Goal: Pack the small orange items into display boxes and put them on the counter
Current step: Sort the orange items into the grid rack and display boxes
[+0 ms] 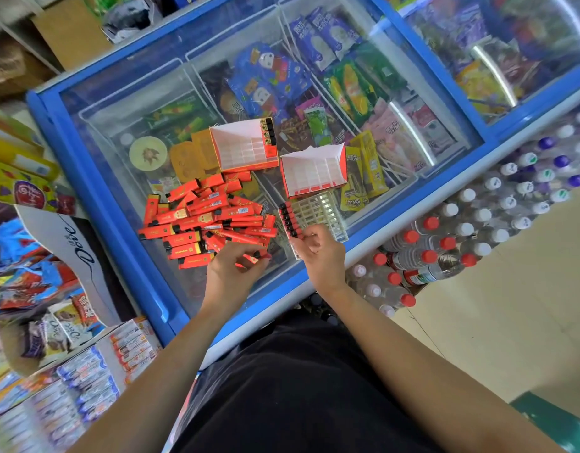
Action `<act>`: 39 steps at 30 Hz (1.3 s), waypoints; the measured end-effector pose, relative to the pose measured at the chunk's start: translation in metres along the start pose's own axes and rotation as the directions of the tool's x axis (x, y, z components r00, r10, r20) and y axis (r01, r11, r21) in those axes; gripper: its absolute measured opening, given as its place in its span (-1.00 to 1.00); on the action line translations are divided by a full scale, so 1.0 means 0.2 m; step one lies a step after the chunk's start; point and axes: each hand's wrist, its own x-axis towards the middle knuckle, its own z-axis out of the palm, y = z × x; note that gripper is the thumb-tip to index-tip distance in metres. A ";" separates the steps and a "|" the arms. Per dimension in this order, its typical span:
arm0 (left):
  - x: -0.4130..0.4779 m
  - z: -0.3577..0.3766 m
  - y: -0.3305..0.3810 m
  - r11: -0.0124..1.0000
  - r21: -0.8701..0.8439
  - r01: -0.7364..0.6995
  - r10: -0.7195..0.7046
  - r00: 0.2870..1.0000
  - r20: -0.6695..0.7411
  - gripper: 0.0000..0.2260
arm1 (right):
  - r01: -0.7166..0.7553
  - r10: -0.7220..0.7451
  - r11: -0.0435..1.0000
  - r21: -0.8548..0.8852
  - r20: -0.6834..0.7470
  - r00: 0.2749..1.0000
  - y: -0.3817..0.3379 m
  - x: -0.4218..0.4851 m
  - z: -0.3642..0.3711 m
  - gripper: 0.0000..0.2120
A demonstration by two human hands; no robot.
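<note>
Here, the left hand (pixel 238 268) curls its fingers and thumb round one small orange stick with a black cap (pixel 262 256), pinching it at the near edge of a loose pile of the same orange sticks (pixel 210 217). The right hand (pixel 319 253), fingers bent, grips the near corner of a clear plastic grid tray (pixel 318 210). A row of orange sticks (pixel 290 220) stands in the slots along the tray's left side, black caps up.

Pile and tray both lie on the blue-framed glass-topped freezer counter (pixel 128 93), the tray just to the right of the pile. Just beyond the tray sits an open orange cardboard display box (pixel 314 173) showing a white divided insert. Farther back and to the left, touching the far edge of the pile, is a second orange display box (pixel 242 148) with a short line of black-capped sticks (pixel 269 135) along its right side. Wrapped frozen treats show through the glass.

Shrink-wrapped packs of red- and white-capped water bottles (pixel 478 217) stand on the floor to the right of the counter, and racks of snack packets (pixel 37 289) crowd its left.
</note>
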 end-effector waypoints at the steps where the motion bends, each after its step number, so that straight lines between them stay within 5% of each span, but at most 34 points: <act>1: 0.00 0.00 0.01 1.000 -0.014 0.004 -0.004 1.000 0.000 -0.81 | 0.001 -0.001 1.000 0.023 0.012 1.000 0.01 0.00 -0.01 -0.73; 7: 0.01 0.05 0.04 0.997 -0.062 0.042 -0.041 0.999 0.028 -0.80 | 0.007 -0.012 0.998 0.056 0.094 0.995 0.00 -0.05 -0.10 -0.80; 13: 0.01 0.10 0.06 0.994 -0.089 -0.062 0.071 0.992 0.107 -0.75 | 0.119 -0.125 0.992 0.038 0.282 0.951 -0.01 -0.12 -0.14 -0.84; 16: 0.01 0.12 0.05 0.993 -0.076 -0.090 0.101 0.982 0.160 -0.78 | 0.096 -0.094 0.995 0.007 0.267 0.959 0.02 -0.10 -0.15 -0.92; 20: 0.09 0.13 0.09 0.995 -0.090 0.044 -0.034 0.993 0.114 -0.71 | -0.006 0.002 1.000 0.015 0.208 0.978 0.08 -0.07 -0.17 -0.93; 26: 0.27 0.16 0.12 0.998 0.022 0.067 -0.070 0.985 0.158 -0.18 | 0.007 -0.010 1.000 0.019 0.183 0.983 0.11 0.01 -0.15 -0.85; 35: 0.30 0.17 0.08 0.997 0.025 0.071 -0.075 0.973 0.217 -0.29 | 0.119 -0.106 0.990 -0.070 0.167 0.980 0.15 0.07 -0.09 -0.79; 39: 0.27 0.16 0.12 0.997 0.033 0.076 -0.082 0.947 0.310 -0.08 | 0.122 -0.109 0.989 -0.081 0.151 0.983 0.16 0.09 -0.10 -0.82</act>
